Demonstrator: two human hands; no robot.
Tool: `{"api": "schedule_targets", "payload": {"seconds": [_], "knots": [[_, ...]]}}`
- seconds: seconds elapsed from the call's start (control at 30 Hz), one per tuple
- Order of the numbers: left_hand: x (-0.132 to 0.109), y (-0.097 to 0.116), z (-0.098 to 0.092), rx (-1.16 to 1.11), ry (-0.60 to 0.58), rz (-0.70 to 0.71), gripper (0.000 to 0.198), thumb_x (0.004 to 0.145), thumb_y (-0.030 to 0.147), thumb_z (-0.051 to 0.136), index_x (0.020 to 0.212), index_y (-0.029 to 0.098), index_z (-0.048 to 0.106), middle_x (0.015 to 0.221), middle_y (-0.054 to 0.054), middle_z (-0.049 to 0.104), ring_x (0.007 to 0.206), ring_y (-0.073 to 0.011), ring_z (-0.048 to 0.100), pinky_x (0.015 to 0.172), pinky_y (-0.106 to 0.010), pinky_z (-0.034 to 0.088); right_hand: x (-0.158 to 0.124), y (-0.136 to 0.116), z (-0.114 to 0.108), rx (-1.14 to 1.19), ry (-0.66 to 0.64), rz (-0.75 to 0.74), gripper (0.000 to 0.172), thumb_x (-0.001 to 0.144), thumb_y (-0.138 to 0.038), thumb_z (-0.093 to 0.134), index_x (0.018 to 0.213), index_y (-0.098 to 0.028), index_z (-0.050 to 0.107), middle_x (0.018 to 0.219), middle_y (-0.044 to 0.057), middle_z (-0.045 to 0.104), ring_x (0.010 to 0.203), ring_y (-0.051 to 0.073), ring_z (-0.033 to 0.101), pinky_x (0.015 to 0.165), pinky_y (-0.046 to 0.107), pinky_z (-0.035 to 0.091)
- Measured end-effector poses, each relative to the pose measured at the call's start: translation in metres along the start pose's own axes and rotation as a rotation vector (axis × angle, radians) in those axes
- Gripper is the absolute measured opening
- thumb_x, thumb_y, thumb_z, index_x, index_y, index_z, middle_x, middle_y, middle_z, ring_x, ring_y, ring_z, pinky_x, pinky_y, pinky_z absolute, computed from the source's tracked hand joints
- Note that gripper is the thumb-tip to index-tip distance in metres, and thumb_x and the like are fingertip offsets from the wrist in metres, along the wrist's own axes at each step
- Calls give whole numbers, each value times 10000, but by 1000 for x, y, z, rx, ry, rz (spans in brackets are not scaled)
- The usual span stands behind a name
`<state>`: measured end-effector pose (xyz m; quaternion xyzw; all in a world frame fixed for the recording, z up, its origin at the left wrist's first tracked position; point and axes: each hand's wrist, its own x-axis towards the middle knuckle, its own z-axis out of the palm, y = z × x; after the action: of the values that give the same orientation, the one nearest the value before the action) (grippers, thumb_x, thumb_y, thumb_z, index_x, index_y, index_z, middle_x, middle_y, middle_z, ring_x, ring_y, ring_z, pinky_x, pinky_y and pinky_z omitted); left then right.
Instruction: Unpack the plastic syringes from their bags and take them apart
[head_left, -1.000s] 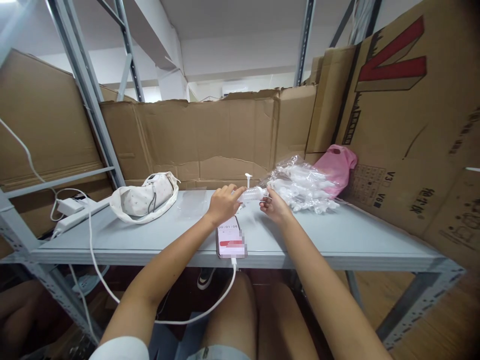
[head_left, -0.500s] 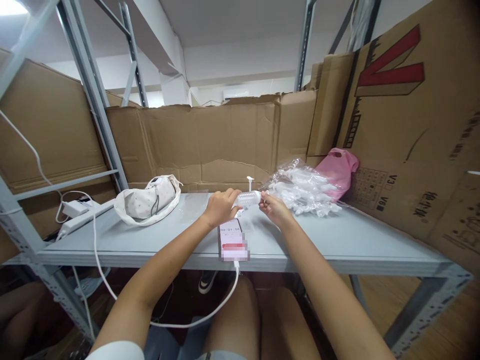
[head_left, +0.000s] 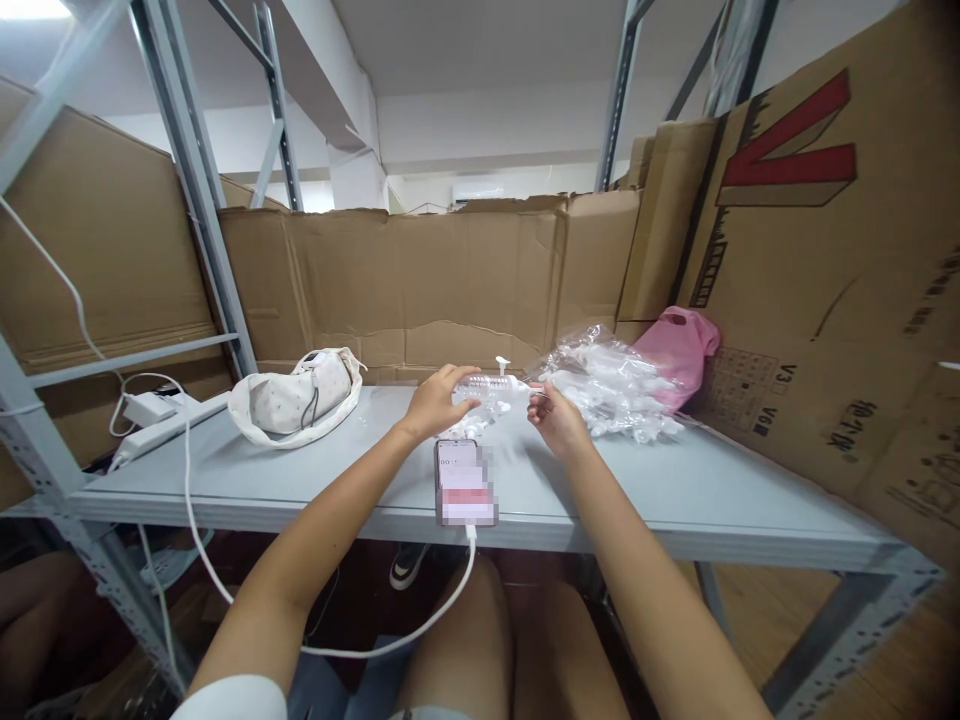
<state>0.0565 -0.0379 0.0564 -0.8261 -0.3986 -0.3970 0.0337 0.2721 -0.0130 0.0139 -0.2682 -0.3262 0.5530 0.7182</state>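
Observation:
A clear ribbed plastic bottle lies sideways in the air above the table, held between my two hands. My left hand curves around its left end, thumb below and fingers on top. At the other end, my right hand has its fingers closed on the narrow white neck end; whether a separate part is in those fingers is too small to tell. Just behind the bottle a white pump head sticks up, its lower part hidden. Small clear and white pieces lie beneath the hands, beyond a phone.
A clear bag of white plastic parts and a pink bag lie right. On the left are a white cloth pouch and a power strip. A white cable hangs from the phone. Cardboard walls the grey table.
The right hand has shifted slightly right and down, and the bottle's narrow right end shows more. My left hand has moved slightly left, its fingers looser around the bottle. The view has shifted a little.

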Motion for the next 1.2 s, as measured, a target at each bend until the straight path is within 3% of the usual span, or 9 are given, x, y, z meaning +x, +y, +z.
{"api": "schedule_targets", "payload": {"seconds": [0.17,0.27,0.4,0.47,0.7,0.87,1.03,1.2], "knots": [[6,-6,-13,-172,39,-28,491,771,287,651,1251,263,550,1131,-46,598,947,-156,590,811,-277,495,10,-7,-11,169,34,-131,288,784,-440,669,692,-207,528,471,-77,452,406,60,412,420,200,376],[10,-13,-20,-248,107,-85,519,753,268,661,1256,259,531,1195,-58,574,935,-149,588,805,-272,494,13,-9,-14,198,128,-270,311,749,-474,686,710,-212,522,489,-82,446,422,56,411,443,199,384],[19,-25,-22,-173,146,-238,590,727,264,681,1280,244,477,1111,-54,605,819,-139,590,810,-305,487,16,-5,-13,-1,239,-499,351,698,-520,697,734,-216,526,543,-72,476,468,67,443,479,209,389],[25,-31,-21,-82,140,-289,581,715,259,689,1258,233,484,1119,-62,605,854,-165,598,832,-324,479,20,0,-12,-181,255,-560,345,687,-515,694,736,-214,532,572,-61,504,496,81,465,500,222,392],[46,-57,0,220,13,-340,445,714,196,667,1136,246,534,1116,-80,596,1065,-246,581,891,-350,441,56,6,-5,-720,237,-526,197,747,-392,599,737,-198,568,570,-39,523,551,128,491,556,246,391],[57,-85,25,190,-44,-401,398,702,184,672,1075,219,538,1141,-84,590,1029,-213,593,879,-315,437,79,6,7,-992,257,-452,185,776,-335,570,827,-173,644,721,46,656,706,194,600,648,274,436],[60,-106,47,136,-61,-489,427,688,203,688,1081,223,521,1147,-81,588,1035,-205,586,867,-310,440,91,11,7,-1176,290,-509,200,817,-301,542,866,-161,677,848,111,702,829,236,627,754,301,430],[60,-111,53,112,-44,-506,588,714,207,658,1257,223,433,1222,-126,552,1076,-217,576,901,-329,428,105,13,-1,-1274,223,-523,207,831,-311,539,826,-157,677,853,127,703,813,232,627,734,304,424]]}}
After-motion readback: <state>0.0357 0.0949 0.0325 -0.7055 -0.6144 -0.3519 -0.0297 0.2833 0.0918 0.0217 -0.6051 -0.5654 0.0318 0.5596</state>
